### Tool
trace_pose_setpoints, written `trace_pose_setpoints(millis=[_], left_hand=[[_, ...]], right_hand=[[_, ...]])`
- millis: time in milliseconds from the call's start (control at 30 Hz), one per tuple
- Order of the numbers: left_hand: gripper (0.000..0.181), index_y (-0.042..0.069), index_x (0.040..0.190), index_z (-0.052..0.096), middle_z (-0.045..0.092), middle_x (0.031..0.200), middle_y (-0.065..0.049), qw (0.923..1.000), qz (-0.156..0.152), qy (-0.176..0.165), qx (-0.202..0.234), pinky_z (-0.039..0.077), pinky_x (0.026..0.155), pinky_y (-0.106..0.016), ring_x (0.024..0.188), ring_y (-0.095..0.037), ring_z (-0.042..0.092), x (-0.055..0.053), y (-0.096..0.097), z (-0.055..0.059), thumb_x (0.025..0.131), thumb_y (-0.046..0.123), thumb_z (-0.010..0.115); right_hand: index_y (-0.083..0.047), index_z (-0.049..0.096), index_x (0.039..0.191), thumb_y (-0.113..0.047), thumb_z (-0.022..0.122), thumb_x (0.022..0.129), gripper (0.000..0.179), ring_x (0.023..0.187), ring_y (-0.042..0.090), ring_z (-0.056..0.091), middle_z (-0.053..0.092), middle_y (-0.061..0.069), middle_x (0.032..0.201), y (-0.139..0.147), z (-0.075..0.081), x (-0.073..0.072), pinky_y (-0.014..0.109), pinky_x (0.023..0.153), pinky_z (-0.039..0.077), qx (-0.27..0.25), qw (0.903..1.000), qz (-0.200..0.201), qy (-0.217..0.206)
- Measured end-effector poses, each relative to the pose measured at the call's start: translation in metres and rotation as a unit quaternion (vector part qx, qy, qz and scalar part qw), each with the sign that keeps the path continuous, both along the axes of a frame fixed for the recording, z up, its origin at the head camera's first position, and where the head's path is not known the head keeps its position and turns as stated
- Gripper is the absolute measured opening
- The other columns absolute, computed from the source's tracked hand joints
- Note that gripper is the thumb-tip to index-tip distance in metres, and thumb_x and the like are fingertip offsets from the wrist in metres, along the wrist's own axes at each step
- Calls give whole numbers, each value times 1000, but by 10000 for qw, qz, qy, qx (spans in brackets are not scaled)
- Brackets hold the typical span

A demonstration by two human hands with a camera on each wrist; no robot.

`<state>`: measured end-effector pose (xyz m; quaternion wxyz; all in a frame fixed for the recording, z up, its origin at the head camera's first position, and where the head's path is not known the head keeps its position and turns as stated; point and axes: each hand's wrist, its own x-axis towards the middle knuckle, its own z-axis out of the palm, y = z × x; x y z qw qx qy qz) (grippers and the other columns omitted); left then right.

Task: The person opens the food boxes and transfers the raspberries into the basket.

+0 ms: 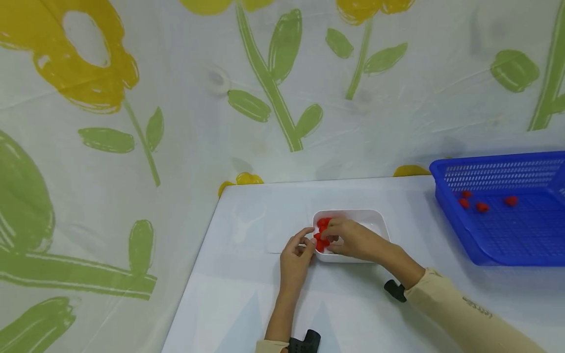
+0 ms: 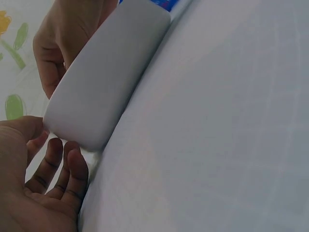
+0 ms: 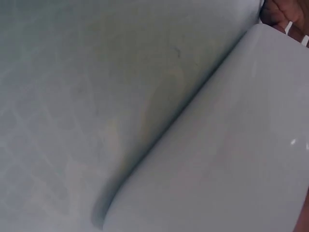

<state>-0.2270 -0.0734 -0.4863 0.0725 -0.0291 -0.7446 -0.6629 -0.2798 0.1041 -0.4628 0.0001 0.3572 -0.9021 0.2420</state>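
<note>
A shallow white tray (image 1: 374, 220) lies on the table, with several small red pieces (image 1: 321, 223) gathered at its left end; their exact kind is too small to tell. At that end my left hand (image 1: 295, 257) holds the rim with thumb and index finger, its other fingers loosely bent beneath. My right hand (image 1: 355, 239) reaches over the tray from the right, its bent fingers and thumb round a red piece among the others. The left wrist view shows the outer wall of the tray (image 2: 108, 77) between both hands. In the right wrist view the right fingers are hidden.
A blue perforated basket (image 1: 463, 240) stands to the right with several red pieces (image 1: 482, 207) in it. Behind and left hangs a white sheet (image 1: 185, 98) with printed flowers. The white table (image 1: 238, 279) has its left edge beside my left arm.
</note>
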Motion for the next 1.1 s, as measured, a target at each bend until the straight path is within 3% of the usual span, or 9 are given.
trace_pose_setpoints(millis=[233, 400, 667, 867, 1100], left_hand=[[27, 14, 115, 63, 55, 87, -8, 9998, -104, 178, 77, 53, 59, -41, 69, -31, 57, -3, -1, 4, 89, 18, 61], [27, 13, 115, 63, 55, 87, -10, 9994, -145, 278, 137, 53, 58, -39, 68, -34, 56, -6, -1, 4, 89, 18, 61], [27, 16, 115, 63, 56, 88, -8, 9998, -119, 138, 28, 52, 56, -31, 67, -31, 55, -2, -3, -6, 89, 20, 61], [26, 25, 114, 63, 56, 87, -2, 9997, -66, 243, -35, 52, 55, -29, 65, -21, 56, -14, -3, -25, 88, 29, 62], [24, 28, 111, 64, 55, 86, -1, 9998, -26, 208, 51, 51, 55, -27, 66, -14, 56, -16, -1, -33, 87, 29, 63]], right_hand=[[-16, 71, 94, -17, 78, 73, 23, 81, 9, 52, 61, -6, 87, -6, -1, -8, 20, 72, 50, 88, 9979, 301, 562], [-15, 72, 93, -15, 78, 72, 22, 85, 9, 51, 63, -7, 87, -6, -1, -12, 21, 76, 50, 152, 9958, 418, 800], [-17, 70, 88, -19, 77, 74, 16, 80, 8, 51, 63, -8, 83, -7, -2, -10, 22, 74, 48, 270, 9894, 784, 1193], [-18, 72, 98, -22, 77, 74, 25, 85, 8, 51, 62, -7, 91, -6, -1, -12, 20, 76, 49, 479, 9926, 658, 900], [-18, 73, 95, -24, 76, 75, 21, 86, 6, 51, 61, -7, 92, -2, -3, -11, 18, 74, 49, 553, 9946, 706, 522]])
